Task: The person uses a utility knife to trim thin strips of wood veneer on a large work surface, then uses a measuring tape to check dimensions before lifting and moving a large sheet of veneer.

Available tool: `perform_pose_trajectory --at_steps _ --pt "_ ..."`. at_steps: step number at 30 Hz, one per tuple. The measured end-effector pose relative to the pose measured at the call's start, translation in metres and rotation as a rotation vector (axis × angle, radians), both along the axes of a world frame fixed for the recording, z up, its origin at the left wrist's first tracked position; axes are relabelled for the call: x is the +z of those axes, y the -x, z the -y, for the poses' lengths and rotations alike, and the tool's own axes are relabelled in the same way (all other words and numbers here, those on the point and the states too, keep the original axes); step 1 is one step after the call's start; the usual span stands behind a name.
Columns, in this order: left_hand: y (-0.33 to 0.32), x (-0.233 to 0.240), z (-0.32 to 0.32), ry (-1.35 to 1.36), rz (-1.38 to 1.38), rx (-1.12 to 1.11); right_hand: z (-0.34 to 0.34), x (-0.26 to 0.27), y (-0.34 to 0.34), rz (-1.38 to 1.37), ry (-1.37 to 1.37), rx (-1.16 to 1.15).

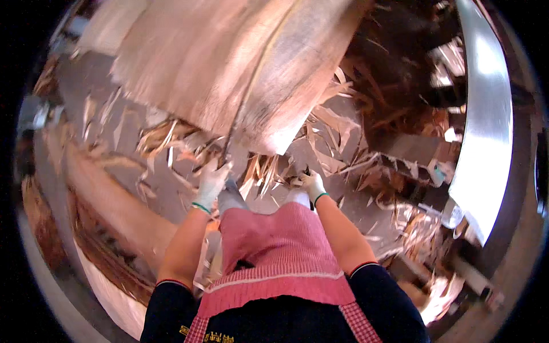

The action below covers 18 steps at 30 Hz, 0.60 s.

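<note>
My left hand (212, 178), in a pale glove with a green cuff, is closed around the near end of a long thin strip (241, 109). Dark near my fingers and yellowish farther off, this strip runs up across a wide wood veneer sheet (193, 68); whether it is a rod or an edge piece is unclear. The sheet's near edge lies just beyond my hands. My right hand (313, 183), gloved alike, has curled fingers beside small brown scraps (297, 182). Blur hides whether it grips one. Broken veneer slivers (261, 171) lie between my hands.
Veneer scraps (332, 128) litter the grey floor (167, 184). At right stands a long curved-looking shiny metal panel (487, 107), with a heap of shavings (422, 231) by its foot. A long pale wooden piece (111, 193) lies at left. My pink apron (279, 240) hangs in front of me.
</note>
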State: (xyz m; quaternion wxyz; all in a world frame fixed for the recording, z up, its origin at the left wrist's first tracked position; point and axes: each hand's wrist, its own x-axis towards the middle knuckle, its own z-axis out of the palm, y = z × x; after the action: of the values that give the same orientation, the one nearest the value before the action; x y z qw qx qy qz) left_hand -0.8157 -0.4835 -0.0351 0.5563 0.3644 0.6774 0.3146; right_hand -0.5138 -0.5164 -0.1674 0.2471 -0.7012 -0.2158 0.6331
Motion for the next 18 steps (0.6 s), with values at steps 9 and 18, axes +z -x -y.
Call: perform_pose_trajectory --at_steps 9,18 --pt "0.133 -0.163 -0.078 0.548 0.003 -0.165 -0.038 -0.21 0.085 0.265 0.225 -0.289" --pt "0.148 -0.196 -0.075 0.555 0.015 -0.135 -0.041 -0.229 0.127 0.286 0.086 -0.418"
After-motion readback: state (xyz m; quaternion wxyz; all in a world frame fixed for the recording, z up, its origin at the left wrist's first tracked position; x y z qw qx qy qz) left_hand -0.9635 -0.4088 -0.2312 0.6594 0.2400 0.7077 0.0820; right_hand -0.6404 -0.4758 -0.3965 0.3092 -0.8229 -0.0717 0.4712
